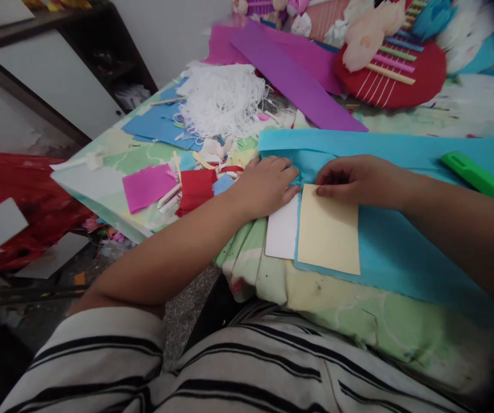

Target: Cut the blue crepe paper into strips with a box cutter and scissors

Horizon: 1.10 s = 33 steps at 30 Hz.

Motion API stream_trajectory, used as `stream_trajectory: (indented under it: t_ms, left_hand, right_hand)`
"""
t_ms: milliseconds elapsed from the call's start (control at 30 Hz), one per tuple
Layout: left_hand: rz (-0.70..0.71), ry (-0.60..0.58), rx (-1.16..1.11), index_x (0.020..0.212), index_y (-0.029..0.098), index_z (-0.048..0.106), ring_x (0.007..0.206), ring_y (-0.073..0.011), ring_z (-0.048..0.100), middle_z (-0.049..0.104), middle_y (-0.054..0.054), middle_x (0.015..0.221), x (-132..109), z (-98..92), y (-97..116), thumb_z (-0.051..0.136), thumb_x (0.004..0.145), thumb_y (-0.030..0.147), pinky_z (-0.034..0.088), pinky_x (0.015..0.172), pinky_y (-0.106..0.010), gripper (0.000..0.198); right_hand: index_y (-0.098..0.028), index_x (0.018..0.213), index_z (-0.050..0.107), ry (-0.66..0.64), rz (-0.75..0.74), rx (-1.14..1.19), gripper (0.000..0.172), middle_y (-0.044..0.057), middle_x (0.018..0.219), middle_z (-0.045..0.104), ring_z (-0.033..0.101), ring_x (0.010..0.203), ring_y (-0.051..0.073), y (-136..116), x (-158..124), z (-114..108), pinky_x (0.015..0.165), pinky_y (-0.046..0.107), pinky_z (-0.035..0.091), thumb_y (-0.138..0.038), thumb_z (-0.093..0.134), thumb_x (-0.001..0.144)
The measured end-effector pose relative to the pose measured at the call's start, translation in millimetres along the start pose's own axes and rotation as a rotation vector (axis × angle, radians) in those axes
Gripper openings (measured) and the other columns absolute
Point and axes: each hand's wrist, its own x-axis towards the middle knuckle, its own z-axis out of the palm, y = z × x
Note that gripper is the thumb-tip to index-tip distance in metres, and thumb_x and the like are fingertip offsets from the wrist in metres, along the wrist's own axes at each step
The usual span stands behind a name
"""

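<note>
My left hand lies flat with its fingers stretched out. It rests over the top of a white card and the left edge of the blue crepe-like paper. My right hand has its fingers curled and the thumb on the upper edge of a cream rectangular card, pinching it. The cream card lies over the blue paper, beside the white card. Part of the blue paper is folded up in a long strip behind both hands. The fingertips of my right hand are partly hidden.
A green cutter lies on the blue paper at right. Behind are white threads, a purple strip and a red oval craft piece. Red and magenta scraps lie left. A red plastic bag sits below the table.
</note>
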Motion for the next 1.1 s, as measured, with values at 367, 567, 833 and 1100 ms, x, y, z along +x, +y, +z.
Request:
stream_trajectory:
  t_ms: [367,567,833,1100]
  left_hand:
    - [-0.002,-0.007,-0.008,0.117,0.014,0.052,0.115,-0.0283,0.044,0.05,-0.011,0.124,-0.3,-0.8,0.4,0.04,0.089,0.036,0.032,0.094,-0.044,0.037]
    - [-0.025,-0.035,-0.011,0.119,0.014,0.051,0.118,-0.0284,0.041,0.048,-0.011,0.128,-0.8,-2.5,2.0,0.039,0.09,0.036,0.03,0.096,-0.044,0.038]
    - [-0.023,-0.031,0.008,0.117,0.016,0.052,0.115,-0.0288,0.042,0.049,-0.011,0.126,-1.4,-3.5,3.1,0.039,0.09,0.036,0.031,0.095,-0.044,0.036]
    - [-0.012,0.011,0.01,0.117,0.015,0.052,0.111,-0.0292,0.044,0.051,-0.012,0.121,-2.7,-3.2,4.6,0.041,0.089,0.034,0.032,0.091,-0.044,0.035]
  right_hand:
    - [-0.023,0.081,0.064,0.016,0.032,-0.029,0.029,-0.002,0.071,0.062,0.054,0.064,0.015,2.1,1.2,2.8,0.057,0.027,0.037,-0.048,0.056,0.069]
    - [-0.024,0.081,0.064,0.029,0.038,-0.036,0.028,-0.002,0.07,0.063,0.055,0.063,0.015,2.5,-0.1,3.8,0.057,0.028,0.038,-0.049,0.057,0.069]
    - [-0.024,0.079,0.064,0.041,0.015,-0.037,0.028,-0.002,0.07,0.063,0.054,0.062,0.015,4.5,0.7,3.7,0.056,0.028,0.038,-0.049,0.057,0.069]
    - [-0.023,0.083,0.064,0.034,-0.02,-0.103,0.03,0.0,0.073,0.063,0.054,0.063,0.015,1.9,-0.7,3.7,0.057,0.028,0.037,-0.049,0.055,0.071]
